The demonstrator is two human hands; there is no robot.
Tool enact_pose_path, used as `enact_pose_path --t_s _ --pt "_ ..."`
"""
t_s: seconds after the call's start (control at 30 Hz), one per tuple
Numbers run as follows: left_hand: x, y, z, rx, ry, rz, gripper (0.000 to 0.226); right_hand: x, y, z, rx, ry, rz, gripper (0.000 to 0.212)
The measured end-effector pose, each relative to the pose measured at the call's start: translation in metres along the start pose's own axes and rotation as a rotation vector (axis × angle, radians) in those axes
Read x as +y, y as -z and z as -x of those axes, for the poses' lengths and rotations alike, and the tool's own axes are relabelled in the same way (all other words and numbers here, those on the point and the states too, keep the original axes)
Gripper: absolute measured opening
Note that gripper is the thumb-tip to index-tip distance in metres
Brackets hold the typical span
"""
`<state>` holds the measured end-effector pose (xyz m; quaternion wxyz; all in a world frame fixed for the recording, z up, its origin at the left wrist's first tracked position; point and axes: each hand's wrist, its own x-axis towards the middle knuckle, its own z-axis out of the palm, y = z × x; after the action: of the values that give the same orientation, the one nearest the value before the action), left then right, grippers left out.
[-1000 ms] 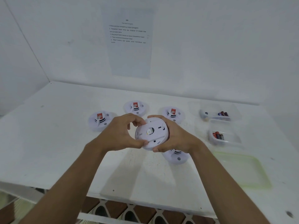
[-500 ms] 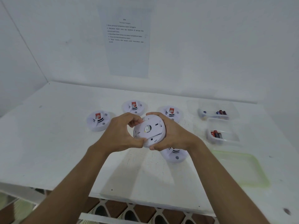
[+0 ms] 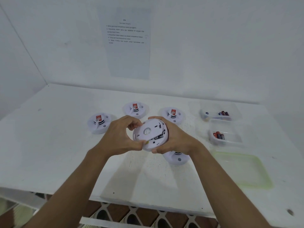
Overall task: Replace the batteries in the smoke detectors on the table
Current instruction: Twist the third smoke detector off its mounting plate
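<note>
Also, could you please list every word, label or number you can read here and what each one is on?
On the wall sheet: heading and five numbered items, too small and blurred to quote.
On the red labels of the far smoke detectors: too small to read.
On the batteries in the clear tubs: print too small to read.
On the held smoke detector: nothing legible.

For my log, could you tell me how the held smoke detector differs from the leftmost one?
The held detector is raised and tilted; the leftmost detector lies on the table. The held detector shows its back; the leftmost, its red label. Both are round and white.
</note>
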<state>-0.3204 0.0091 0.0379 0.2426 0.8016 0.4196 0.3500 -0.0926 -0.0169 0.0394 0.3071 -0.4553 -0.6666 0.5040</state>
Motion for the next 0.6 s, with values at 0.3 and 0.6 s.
enact_pose_path --t_s 0.3,0.6 --pt "-0.013 -0.003 0.007 0.032 0.04 0.076 0.048 0.01 -0.001 0.004 0.032 -0.006 -0.062 0.093" --pt "-0.045 0.0 0.032 0.108 0.259 0.106 0.048 0.029 -0.001 0.012 0.159 -0.036 -0.134 0.09"
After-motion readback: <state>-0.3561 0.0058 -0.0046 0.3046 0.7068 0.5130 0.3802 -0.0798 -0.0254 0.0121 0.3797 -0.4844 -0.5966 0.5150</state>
